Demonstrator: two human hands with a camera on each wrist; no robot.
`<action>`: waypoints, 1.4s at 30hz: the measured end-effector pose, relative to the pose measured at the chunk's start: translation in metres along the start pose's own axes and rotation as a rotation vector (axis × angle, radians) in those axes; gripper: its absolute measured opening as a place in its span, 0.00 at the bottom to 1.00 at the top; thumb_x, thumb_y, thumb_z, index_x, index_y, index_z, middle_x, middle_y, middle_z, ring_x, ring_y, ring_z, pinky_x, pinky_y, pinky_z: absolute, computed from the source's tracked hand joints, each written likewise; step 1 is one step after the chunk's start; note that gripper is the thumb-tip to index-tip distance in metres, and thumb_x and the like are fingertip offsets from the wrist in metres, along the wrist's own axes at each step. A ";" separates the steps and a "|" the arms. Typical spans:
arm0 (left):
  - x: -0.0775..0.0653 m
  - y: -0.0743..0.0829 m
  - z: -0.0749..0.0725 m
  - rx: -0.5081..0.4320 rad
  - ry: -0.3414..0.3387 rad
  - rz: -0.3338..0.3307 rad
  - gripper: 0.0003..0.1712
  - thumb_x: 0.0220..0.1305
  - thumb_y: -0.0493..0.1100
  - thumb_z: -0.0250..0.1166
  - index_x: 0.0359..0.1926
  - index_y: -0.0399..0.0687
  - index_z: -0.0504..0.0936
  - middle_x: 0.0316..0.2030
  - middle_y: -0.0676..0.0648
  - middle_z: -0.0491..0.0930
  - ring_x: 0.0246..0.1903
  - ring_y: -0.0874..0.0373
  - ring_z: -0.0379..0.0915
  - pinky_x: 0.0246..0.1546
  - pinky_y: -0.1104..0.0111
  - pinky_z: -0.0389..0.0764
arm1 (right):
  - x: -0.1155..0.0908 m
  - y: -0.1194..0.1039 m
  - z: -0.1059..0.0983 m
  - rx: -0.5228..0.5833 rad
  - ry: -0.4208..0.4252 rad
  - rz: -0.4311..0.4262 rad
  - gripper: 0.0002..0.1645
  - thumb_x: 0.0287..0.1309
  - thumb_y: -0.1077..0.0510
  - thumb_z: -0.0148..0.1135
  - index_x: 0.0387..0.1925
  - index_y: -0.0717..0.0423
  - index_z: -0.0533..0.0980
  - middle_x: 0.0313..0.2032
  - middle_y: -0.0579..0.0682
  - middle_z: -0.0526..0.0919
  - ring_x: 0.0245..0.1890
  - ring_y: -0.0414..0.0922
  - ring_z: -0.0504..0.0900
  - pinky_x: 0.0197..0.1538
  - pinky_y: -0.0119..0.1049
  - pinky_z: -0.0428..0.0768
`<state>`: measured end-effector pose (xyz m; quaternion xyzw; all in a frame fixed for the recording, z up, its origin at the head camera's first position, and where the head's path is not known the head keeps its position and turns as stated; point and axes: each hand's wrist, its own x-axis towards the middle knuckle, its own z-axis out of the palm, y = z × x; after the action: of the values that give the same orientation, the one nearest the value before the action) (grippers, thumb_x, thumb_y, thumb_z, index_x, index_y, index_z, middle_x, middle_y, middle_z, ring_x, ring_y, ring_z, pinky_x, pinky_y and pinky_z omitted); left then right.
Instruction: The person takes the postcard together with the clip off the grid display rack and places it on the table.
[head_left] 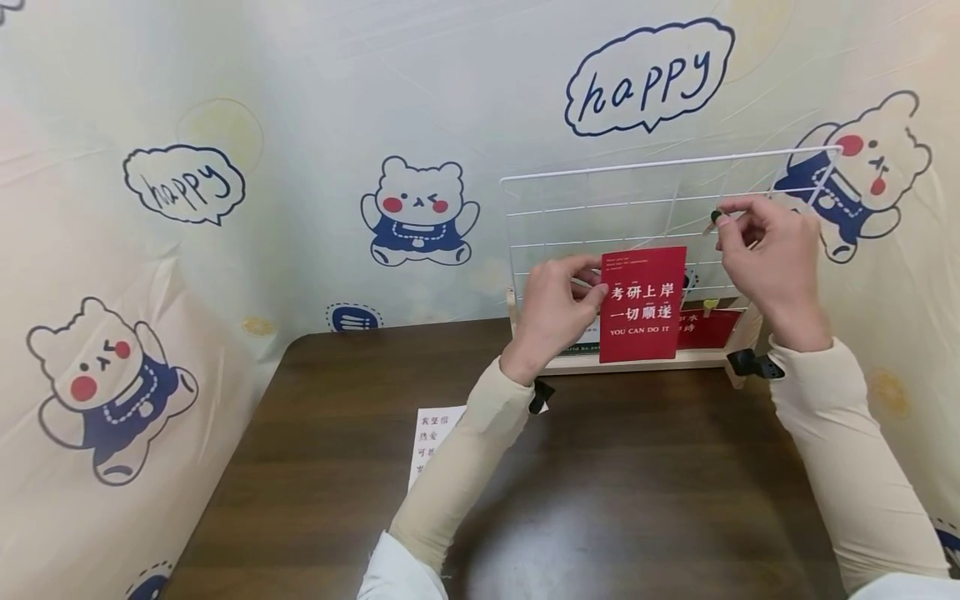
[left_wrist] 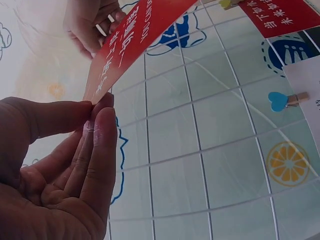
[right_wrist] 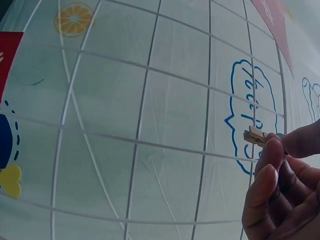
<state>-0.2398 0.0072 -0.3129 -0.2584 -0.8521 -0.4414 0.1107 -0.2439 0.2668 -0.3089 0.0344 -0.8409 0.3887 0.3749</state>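
My left hand pinches a red card with white lettering by its left edge, between thumb and fingertips. The card hangs upright in front of a white wire grid panel. To the right and a little higher, my right hand pinches a small wooden clothespin with a dark green end, near the grid wires. Behind the held card, another red card is clipped low on the grid with a yellow heart clothespin. A pale card bears a blue heart clothespin.
The grid stands on a wooden base at the back edge of a dark brown table. A white card with writing lies on the table, partly under my left forearm. A cartoon-printed curtain hangs behind.
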 end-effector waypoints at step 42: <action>-0.038 -0.051 -0.031 -0.054 -0.068 -0.213 0.23 0.66 0.39 0.71 0.61 0.42 0.84 0.46 0.44 0.87 0.38 0.56 0.87 0.46 0.63 0.90 | -0.069 0.013 0.068 -0.032 -0.195 -0.144 0.12 0.63 0.63 0.65 0.45 0.64 0.86 0.36 0.62 0.90 0.27 0.49 0.81 0.32 0.26 0.74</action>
<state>-0.2365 -0.0557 -0.3461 -0.1840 -0.8657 -0.4647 0.0272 -0.2402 0.2132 -0.3904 0.1264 -0.8747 0.3423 0.3190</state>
